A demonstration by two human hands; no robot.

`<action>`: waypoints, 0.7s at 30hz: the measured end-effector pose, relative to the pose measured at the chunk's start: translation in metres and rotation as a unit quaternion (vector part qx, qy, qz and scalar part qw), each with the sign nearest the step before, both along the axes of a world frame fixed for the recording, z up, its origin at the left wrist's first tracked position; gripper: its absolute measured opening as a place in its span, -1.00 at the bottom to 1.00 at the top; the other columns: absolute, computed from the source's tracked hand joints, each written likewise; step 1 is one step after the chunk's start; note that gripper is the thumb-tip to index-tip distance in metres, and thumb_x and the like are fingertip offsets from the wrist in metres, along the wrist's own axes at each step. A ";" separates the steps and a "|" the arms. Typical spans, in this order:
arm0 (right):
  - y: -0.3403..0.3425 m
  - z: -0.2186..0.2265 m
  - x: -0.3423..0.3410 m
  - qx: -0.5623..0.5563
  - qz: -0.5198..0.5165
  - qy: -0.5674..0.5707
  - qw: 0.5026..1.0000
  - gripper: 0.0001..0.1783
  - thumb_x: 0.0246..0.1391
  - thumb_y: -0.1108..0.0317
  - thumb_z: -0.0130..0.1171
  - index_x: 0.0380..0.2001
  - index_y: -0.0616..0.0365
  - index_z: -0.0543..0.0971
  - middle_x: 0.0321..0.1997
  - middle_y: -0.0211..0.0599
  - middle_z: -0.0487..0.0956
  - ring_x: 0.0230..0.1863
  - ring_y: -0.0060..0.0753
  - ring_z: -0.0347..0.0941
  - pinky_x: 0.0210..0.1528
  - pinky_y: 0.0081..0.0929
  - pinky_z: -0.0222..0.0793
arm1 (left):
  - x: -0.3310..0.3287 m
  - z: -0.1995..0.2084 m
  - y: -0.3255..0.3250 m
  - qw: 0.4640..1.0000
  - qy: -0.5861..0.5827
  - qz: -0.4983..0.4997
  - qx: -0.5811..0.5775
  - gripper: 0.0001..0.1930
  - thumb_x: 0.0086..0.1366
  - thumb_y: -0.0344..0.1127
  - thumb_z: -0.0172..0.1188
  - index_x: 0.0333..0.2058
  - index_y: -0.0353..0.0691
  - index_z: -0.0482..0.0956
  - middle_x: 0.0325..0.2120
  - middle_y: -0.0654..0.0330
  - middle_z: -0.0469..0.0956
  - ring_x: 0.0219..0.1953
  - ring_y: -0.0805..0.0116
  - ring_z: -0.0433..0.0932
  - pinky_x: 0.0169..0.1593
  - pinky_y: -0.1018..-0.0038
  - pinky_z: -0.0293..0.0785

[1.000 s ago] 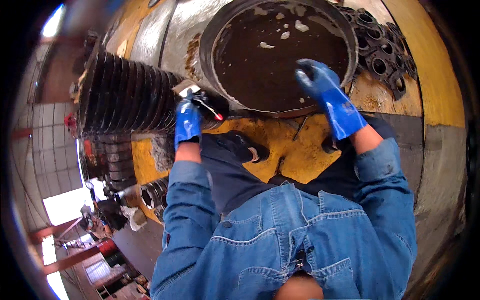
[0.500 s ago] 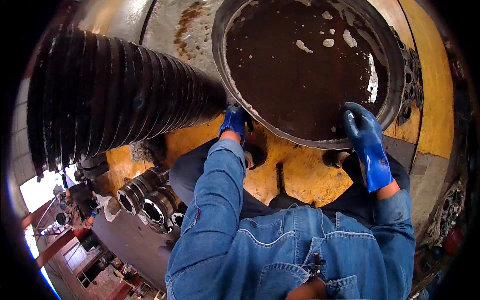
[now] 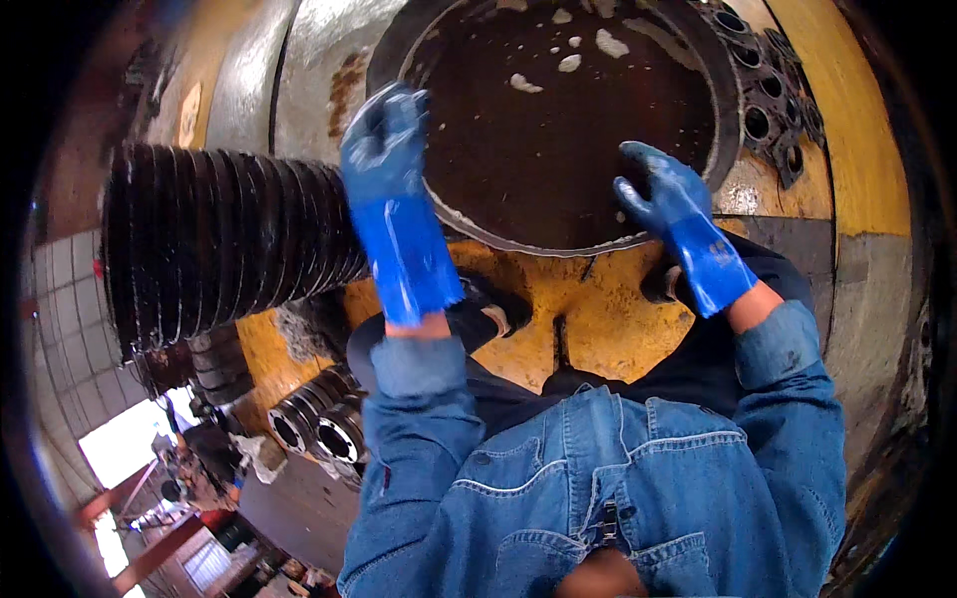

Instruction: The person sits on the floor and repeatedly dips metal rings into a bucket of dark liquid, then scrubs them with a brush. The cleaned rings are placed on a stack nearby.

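A large round tank holds dark brown liquid with pale flecks of foam on it. My left hand, in a blue glove, is raised at the tank's left rim with its back toward me and its fingers curled; what is inside them is hidden. My right hand, also gloved in blue, rests at the near right rim with fingers apart and nothing in it. Both denim sleeves reach up from below.
A black ribbed cylinder lies on its side at the left. A dark plate with round holes sits beyond the tank at the upper right. I stand on a worn yellow surface. Stacked metal rings lie lower left.
My left hand has risen from the tank's near rim up to its left rim. One second ago it held a small red-tipped tool, now out of sight. My right hand stayed at the rim.
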State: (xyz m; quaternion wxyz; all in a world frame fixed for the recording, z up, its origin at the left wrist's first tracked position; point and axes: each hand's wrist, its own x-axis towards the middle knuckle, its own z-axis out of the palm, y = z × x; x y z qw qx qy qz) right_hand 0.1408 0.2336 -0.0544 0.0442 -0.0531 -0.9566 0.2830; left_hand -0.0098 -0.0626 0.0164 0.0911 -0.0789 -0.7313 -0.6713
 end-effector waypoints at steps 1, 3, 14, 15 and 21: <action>0.003 -0.003 0.000 0.002 0.008 0.021 1.000 -0.48 0.20 0.07 0.26 0.16 0.04 0.57 0.18 -0.08 0.61 0.16 0.01 0.56 0.22 -0.19 0.48 | -0.019 -0.006 0.023 0.996 -0.041 -0.032 -0.071 -0.54 0.35 -0.15 0.36 0.07 -0.39 0.58 -0.08 0.01 0.68 -0.07 0.29 0.65 0.04 0.41 0.57; 0.001 0.000 0.001 0.018 0.002 0.027 0.999 -0.47 0.18 0.06 0.27 0.16 0.05 0.58 0.17 -0.07 0.62 0.15 0.01 0.57 0.20 -0.18 0.49 | -0.047 -0.025 0.054 0.961 -0.096 -0.078 -0.247 -0.31 0.24 0.01 0.45 0.18 -0.38 0.51 0.07 -0.09 0.61 0.08 0.13 0.61 0.15 0.33 0.52; 0.025 0.015 -0.021 -0.108 -0.077 -0.077 0.988 -0.38 0.19 -0.08 0.20 0.22 0.03 0.52 0.20 -0.01 0.59 0.20 0.09 0.52 0.26 -0.06 0.41 | -0.080 -0.161 0.053 0.691 -0.130 -0.226 -0.674 -0.64 0.36 -0.19 0.04 -0.04 -0.22 0.69 -0.02 -0.20 0.63 0.06 -0.19 0.60 0.09 0.10 0.56; 0.029 0.019 -0.026 -0.121 -0.089 -0.077 0.986 -0.37 0.19 -0.08 0.20 0.22 0.02 0.52 0.20 -0.01 0.59 0.20 0.09 0.52 0.26 -0.06 0.41 | -0.075 -0.166 0.052 0.659 -0.115 -0.260 -0.696 -0.66 0.34 -0.21 0.05 -0.09 -0.23 0.70 -0.07 -0.18 0.65 0.02 -0.17 0.63 0.05 0.09 0.58; 0.029 0.031 -0.039 -0.147 -0.103 -0.058 0.982 -0.38 0.18 -0.09 0.18 0.21 -0.01 0.51 0.08 0.05 0.64 0.13 0.11 0.57 0.21 -0.05 0.45 | -0.025 -0.164 0.092 0.536 0.001 -0.398 -0.745 -0.69 0.34 -0.25 0.04 -0.16 -0.29 0.70 -0.11 -0.18 0.66 -0.09 -0.18 0.66 -0.02 0.08 0.60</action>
